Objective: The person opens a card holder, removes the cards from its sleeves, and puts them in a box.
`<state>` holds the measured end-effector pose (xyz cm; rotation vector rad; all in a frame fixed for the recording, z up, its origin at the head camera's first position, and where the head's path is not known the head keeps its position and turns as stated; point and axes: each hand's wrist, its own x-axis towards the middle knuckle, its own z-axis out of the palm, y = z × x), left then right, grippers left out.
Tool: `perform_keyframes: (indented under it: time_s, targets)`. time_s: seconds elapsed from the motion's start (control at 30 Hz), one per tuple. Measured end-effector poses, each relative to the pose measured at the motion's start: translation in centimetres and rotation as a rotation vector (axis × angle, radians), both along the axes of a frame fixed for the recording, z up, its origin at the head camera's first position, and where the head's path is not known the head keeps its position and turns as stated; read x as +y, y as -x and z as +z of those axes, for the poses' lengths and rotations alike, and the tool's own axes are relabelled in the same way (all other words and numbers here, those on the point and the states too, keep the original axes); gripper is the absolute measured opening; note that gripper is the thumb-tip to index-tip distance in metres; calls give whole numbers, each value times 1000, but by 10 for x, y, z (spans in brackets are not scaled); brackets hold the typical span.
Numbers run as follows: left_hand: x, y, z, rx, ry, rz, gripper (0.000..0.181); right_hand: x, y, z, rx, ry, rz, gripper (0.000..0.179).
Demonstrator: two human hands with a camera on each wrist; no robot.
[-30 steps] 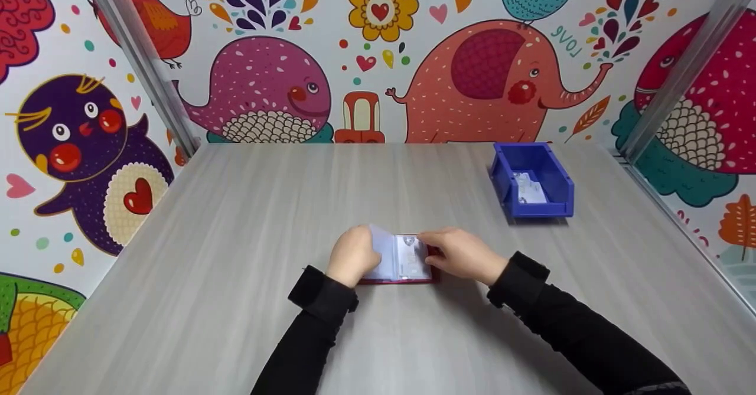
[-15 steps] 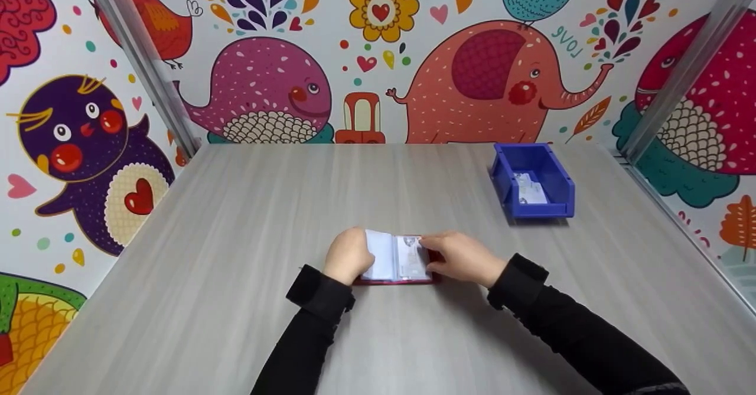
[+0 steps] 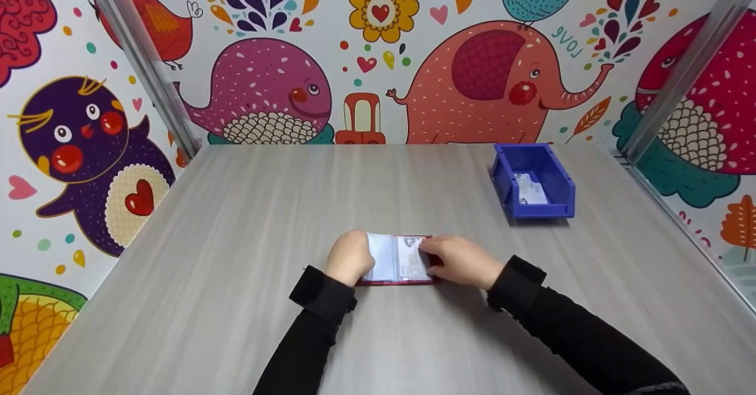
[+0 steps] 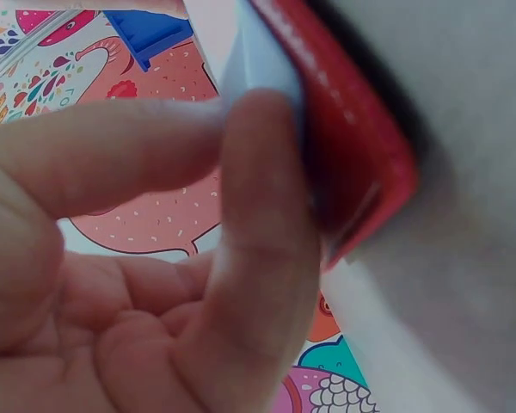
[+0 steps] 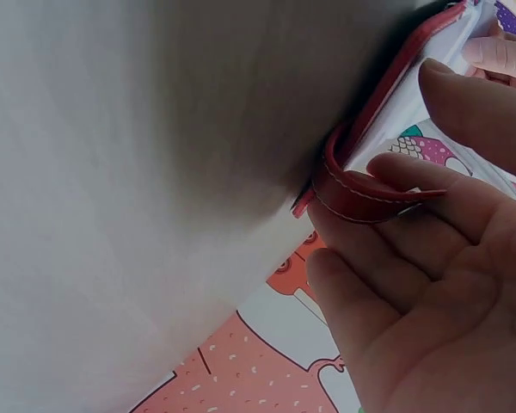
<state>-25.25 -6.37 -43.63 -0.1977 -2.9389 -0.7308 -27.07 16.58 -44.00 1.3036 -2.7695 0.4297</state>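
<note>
A red card holder point(image 3: 394, 283) lies spread open on the table, with pale plastic sleeves point(image 3: 381, 257) on its left side and a printed card point(image 3: 410, 257) in the right-hand sleeve. My left hand point(image 3: 348, 257) pinches the outer edge of the left sleeves between thumb and index finger; in the left wrist view the red cover point(image 4: 361, 129) stands apart beneath that finger. At the right edge rests my right hand point(image 3: 463, 259), its fingers loosely bent. They lie beside the holder's red strap point(image 5: 357, 194), the thumb held away from them.
A blue bin point(image 3: 542, 210) stands at the table's back right with white printed cards point(image 3: 530, 189) inside. Patterned walls and metal posts point(image 3: 679, 58) bound the table point(image 3: 266, 194) at the back and sides.
Over the last second the left sleeves have gone from raised to lying flatter toward the left, the left hand moving slightly that way with them. My right hand has stayed almost in place.
</note>
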Motion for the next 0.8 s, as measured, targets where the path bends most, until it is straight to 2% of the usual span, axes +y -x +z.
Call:
perform_keyframes:
  time_s: [0.33, 0.8]
  targets:
    - [2, 0, -1, -3, 12, 15, 10, 1, -2, -1, 12, -6, -2, 27]
    - [3, -1, -1, -4, 11, 26, 9, 0, -2, 0, 28, -28, -9, 17]
